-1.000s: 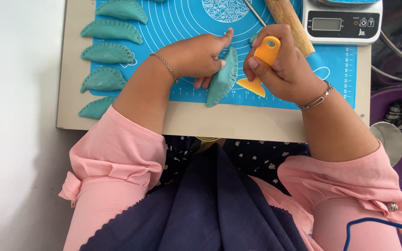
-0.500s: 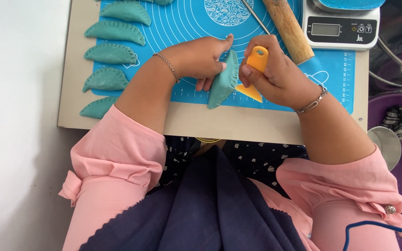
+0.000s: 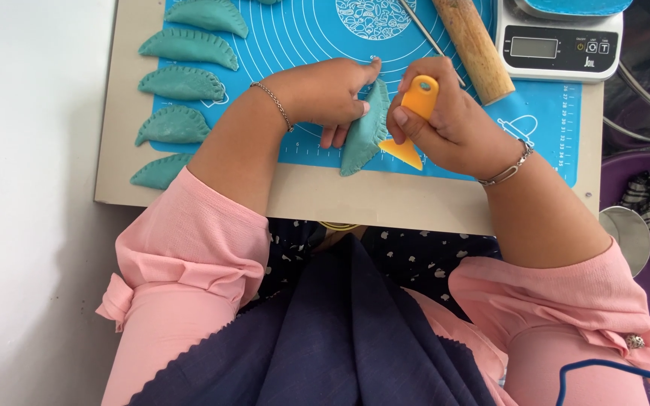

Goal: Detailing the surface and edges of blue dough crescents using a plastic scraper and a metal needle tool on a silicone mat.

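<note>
Blue silicone mat [image 3: 302, 37] on beige board [image 3: 385, 199].

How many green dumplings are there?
6 in view. Five finished dumplings lie in a column down the blue mat's left edge. One dumpling sits between the left hand and right hand. More may lie beyond the top edge.

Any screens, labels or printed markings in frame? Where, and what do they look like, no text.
Kitchen scale: top right, behind the right hand; white body, grey rectangular display, small round buttons beside it.
Silicone baking mat: on the beige board, under both hands; blue, printed with white concentric circles, ruler marks along the right edge and a patterned disc at top centre.
No packages or signs.
</note>
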